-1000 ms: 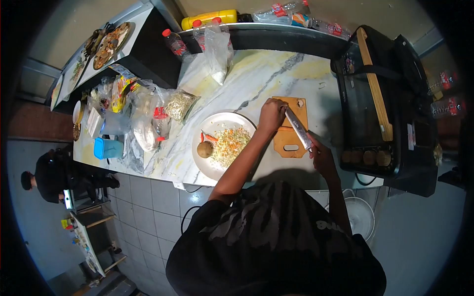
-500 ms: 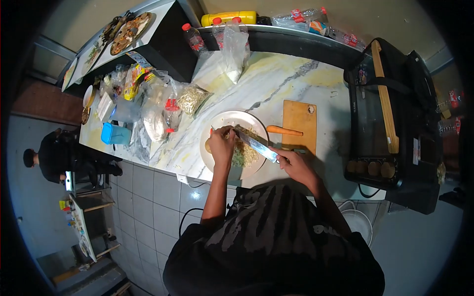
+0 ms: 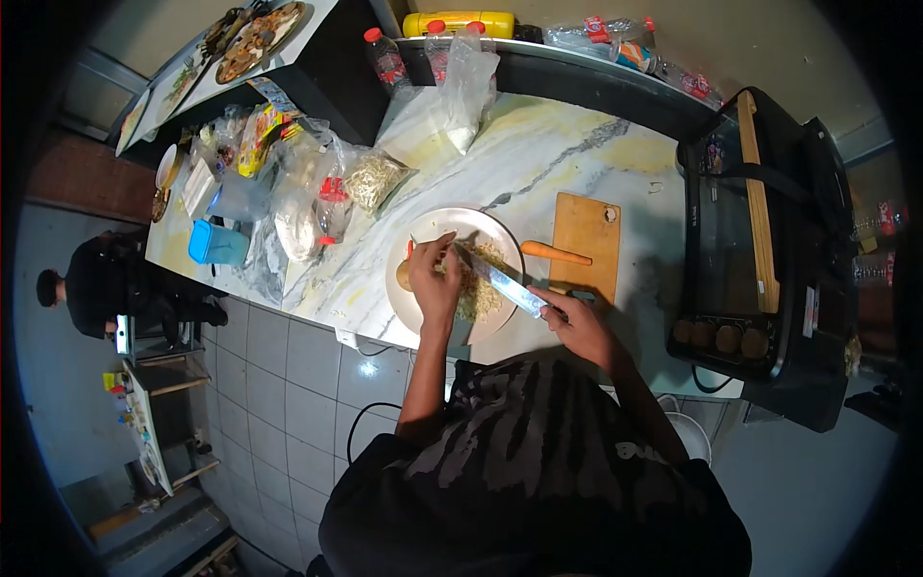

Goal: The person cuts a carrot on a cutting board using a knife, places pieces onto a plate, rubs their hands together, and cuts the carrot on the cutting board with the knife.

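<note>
My right hand (image 3: 580, 329) is closed around the handle of a kitchen knife (image 3: 510, 288), whose broad blade points up and left over a pale round plate (image 3: 404, 310). Close to the blade's tip is my left hand (image 3: 437, 281), its fingers bent and apart, with nothing visible held in them. Chopped pale and green food (image 3: 481, 296) lies on the plate under the blade. A round tan piece and something small and red sit at the plate's left, partly hidden by my left hand. Right of the plate, a peeled carrot (image 3: 556, 253) lies across a wooden cutting board (image 3: 598, 231).
A black oven (image 3: 716, 260) stands at the right. Plastic bags, a bag of sprouts (image 3: 376, 181) and a blue-lidded container (image 3: 218, 243) crowd the left. Bottles (image 3: 386, 60) line the back. A person in black (image 3: 96, 284) is at far left.
My left hand's fingers have loosened and spread near the knife tip, where they were bunched together before. The knife stays over the plate in my right hand. The view has shifted slightly.
</note>
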The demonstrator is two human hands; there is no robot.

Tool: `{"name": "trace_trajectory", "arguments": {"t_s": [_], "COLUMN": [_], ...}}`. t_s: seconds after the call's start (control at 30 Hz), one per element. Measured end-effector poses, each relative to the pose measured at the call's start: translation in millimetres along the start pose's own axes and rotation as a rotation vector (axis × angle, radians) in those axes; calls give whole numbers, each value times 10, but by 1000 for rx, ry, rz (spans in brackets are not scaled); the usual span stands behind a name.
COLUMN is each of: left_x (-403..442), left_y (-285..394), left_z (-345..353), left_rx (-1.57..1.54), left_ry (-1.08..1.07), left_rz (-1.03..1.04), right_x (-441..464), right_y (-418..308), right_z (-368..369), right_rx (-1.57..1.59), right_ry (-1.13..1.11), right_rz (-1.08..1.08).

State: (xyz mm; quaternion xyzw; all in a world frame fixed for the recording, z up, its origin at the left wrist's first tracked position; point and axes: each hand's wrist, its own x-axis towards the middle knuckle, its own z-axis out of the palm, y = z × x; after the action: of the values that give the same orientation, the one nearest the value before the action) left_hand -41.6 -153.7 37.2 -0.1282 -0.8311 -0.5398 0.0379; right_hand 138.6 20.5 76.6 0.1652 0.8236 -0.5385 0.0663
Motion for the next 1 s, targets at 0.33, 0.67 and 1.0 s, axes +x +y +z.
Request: {"name": "trace_trajectory", "arguments": {"t_s": [0.33,0.67,1.0], "left_x": [-180,-394,-407], "left_y": [372,282,163], "left_z": [243,1389,1361], "left_rx": [-119,164,-62], "left_ry": [-267,-702,-686], "left_rz": [300,869,768], "right_x": [-289,-618,-607], "right_y": [510,979,1115], "right_z": [-238,-425,-424], "right_rx": [323,641,614], "right_ry": [257,833,706], "right_rz": [178,251,208]}}
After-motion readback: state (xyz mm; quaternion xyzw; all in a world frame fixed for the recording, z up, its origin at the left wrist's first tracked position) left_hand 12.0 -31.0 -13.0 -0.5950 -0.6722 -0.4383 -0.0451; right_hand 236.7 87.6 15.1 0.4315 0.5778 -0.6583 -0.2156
